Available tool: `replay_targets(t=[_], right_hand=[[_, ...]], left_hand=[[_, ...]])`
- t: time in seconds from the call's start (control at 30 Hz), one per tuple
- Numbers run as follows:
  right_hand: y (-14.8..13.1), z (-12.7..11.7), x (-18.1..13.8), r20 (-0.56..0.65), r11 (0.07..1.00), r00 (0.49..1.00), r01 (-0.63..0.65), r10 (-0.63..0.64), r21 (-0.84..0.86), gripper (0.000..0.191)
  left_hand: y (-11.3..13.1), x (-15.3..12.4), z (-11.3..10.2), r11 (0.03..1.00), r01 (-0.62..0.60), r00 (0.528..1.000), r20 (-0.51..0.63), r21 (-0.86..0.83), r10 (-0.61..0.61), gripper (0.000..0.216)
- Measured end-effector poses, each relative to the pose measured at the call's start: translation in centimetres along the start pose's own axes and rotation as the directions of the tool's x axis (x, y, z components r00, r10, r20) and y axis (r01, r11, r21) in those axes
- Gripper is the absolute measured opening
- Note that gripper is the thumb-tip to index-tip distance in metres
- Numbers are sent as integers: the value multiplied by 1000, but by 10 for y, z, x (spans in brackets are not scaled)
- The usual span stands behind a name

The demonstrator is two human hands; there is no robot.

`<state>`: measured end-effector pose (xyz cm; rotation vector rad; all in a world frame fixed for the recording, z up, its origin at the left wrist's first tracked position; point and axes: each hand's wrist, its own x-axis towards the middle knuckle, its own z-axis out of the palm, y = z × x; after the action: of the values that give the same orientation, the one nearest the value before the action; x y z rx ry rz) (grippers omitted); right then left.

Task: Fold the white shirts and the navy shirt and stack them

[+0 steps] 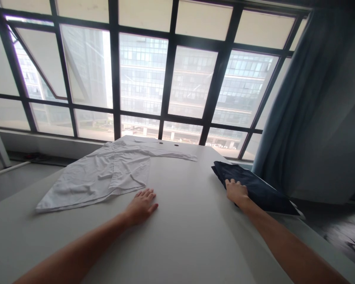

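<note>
Left hand (141, 206) lies palm down on the desk (183, 228), fingers a bit apart, thumb out, holding nothing. Fingertips are just beside the near right corner of the white shirt (85, 183); can't tell if they touch. Right hand (236, 192) rests on the near left edge of the dark garment (257, 181), fingers loosely bent over it; thumb hidden, so can't tell if it pinches the cloth.

Progress, judging by how things lie: dark garment looks done, doubled into a flat, longish bundle at the right side of the desk. White shirt looks only partly arranged: laid out flat, not yet a compact shape, one long sleeve (171, 154) stretched to the right across the far part of the desk. Folding in and smoothing seem left.

Looks: shirt is plain white, thin, wrinkled all over, on the left half of the desk, wide lower edge toward the near left, layers showing along that edge. A narrower flap lies over its right part, sharply creased. Dark garment is navy to near black, edges uneven at its far left corner, some layering visible.
</note>
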<state>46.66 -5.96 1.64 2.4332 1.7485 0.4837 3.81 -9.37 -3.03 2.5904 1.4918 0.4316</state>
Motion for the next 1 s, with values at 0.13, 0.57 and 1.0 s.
replay_targets(t=[0.13, 0.57, 1.0], right_hand=[[9, -10, -4, 56, 1000, 998, 9, -9, -5, 34], [-122, -36, -98, 4, 861, 889, 443, -459, 248, 45], [-140, -37, -100, -240, 721, 869, 494, -433, 486, 43]], left_hand=[[-4, 2, -2, 1000, -26, 1000, -3, -3, 26, 44], [-92, 19, -33, 935, 312, 950, -89, 170, -301, 40], [24, -27, -48, 978, -193, 978, 70, -75, 198, 23]])
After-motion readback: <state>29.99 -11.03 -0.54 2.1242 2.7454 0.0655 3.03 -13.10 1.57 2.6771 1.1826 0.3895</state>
